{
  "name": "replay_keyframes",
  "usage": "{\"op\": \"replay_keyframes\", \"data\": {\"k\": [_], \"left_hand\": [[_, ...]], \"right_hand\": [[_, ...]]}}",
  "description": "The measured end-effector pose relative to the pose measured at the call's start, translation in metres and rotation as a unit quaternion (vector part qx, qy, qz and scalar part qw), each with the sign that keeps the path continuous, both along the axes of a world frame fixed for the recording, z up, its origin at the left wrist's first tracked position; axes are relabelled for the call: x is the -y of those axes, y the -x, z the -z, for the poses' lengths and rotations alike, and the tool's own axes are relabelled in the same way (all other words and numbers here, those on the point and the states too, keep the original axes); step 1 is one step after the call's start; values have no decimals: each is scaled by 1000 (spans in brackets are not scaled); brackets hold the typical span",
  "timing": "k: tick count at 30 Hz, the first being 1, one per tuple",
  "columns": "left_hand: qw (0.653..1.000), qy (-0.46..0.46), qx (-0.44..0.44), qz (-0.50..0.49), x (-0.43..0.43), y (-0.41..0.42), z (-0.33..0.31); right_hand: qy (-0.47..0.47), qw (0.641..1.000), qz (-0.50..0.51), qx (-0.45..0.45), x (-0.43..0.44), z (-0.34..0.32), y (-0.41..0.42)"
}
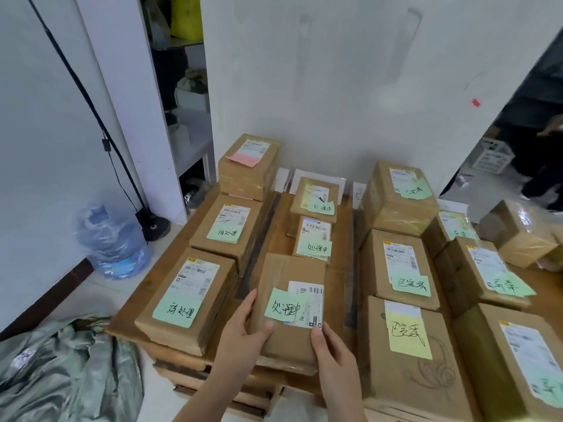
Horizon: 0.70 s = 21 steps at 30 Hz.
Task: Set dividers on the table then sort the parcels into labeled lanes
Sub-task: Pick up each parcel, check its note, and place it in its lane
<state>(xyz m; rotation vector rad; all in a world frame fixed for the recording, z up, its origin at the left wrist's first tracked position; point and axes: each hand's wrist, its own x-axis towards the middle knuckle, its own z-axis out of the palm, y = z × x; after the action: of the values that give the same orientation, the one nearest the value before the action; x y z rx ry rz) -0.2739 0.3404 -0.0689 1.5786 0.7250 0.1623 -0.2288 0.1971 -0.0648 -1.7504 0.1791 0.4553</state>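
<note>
Your left hand (243,327) and right hand (330,350) each hold a grip on the near end of a cardboard parcel (289,312) in the worktop's (122,325) middle lane. Pushed askew, it could ride over the dark divider strip (259,236) beside it.

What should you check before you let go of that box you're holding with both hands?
1. Both hands, left hand and right hand, on the held parcel: ok.
2. Parcel is in the middle lane, behind it two parcels, the nearer one: ok.
3. Its green note matches theirs: looks ok, handwriting is blurry.
4. Clear of the dark divider strip on its left: ok.
5. Sits flat on the table: cannot tell.
</note>
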Motion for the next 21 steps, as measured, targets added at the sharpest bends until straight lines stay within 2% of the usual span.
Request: {"op": "replay_keyframes", "data": {"k": [11, 21], "left_hand": [[997, -2, -64, 49, 1, -22, 31], [990, -77, -85, 88, -1, -43, 30]], "right_hand": [[50, 996, 72, 2, -2, 31, -6], [135, 990, 48, 10, -12, 45, -30]]}}
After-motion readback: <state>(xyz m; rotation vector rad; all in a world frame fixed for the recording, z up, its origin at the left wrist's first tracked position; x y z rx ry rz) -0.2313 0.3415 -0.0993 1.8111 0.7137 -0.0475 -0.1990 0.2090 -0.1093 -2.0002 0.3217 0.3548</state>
